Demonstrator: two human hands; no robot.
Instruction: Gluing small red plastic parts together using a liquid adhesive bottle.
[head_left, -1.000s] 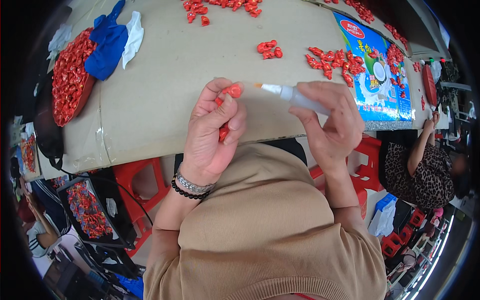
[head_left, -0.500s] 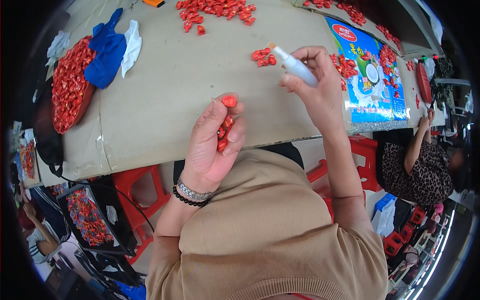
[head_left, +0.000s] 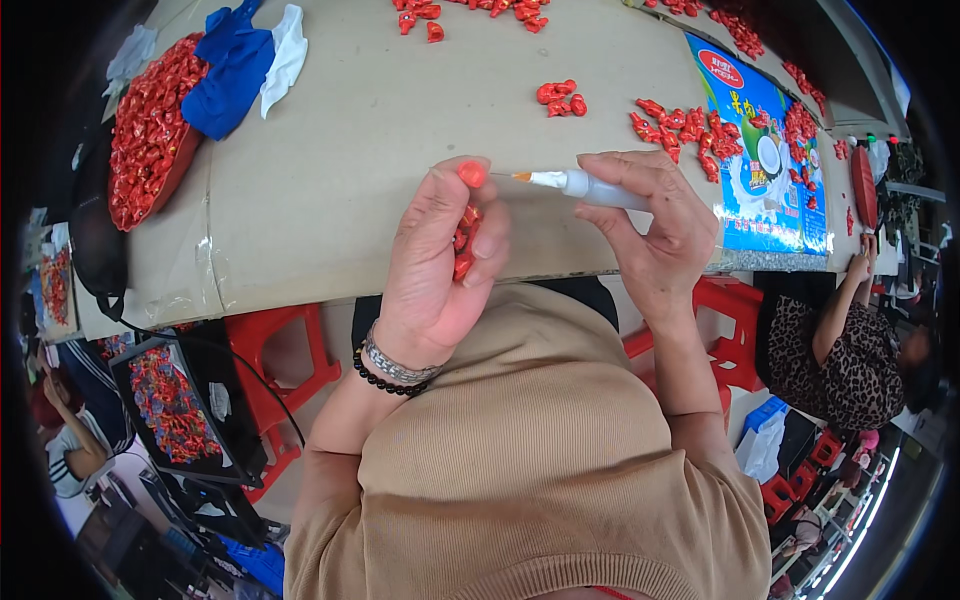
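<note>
My left hand [head_left: 432, 265] is closed, pinching a small rounded red piece [head_left: 473, 173] between thumb and forefinger. Several more glossy red pieces with gold flecks [head_left: 464, 245] sit inside its curled fingers. In my right hand [head_left: 665, 225] I grip a slim white squeeze bottle [head_left: 600, 189] lying nearly level. Its orange-brown nozzle tip points left, and a thin needle seems to extend from it close to the pinched piece; contact cannot be made out. Beyond my hands, a small cluster of red pieces [head_left: 561, 98] lies on the table [head_left: 330, 190].
A heaped red tray [head_left: 168, 185] stands at the left with a blue cloth [head_left: 228, 85] and a white cloth [head_left: 286, 58] beside it. Loose red pieces [head_left: 675, 125] lie at the right by a printed blue sheet [head_left: 745, 215]. Another person [head_left: 840, 330] sits at the right.
The squeeze bottle has swung to nearly level, its tip now close to the red piece in my left hand. My right hand has come lower. The whole view has shifted slightly.
</note>
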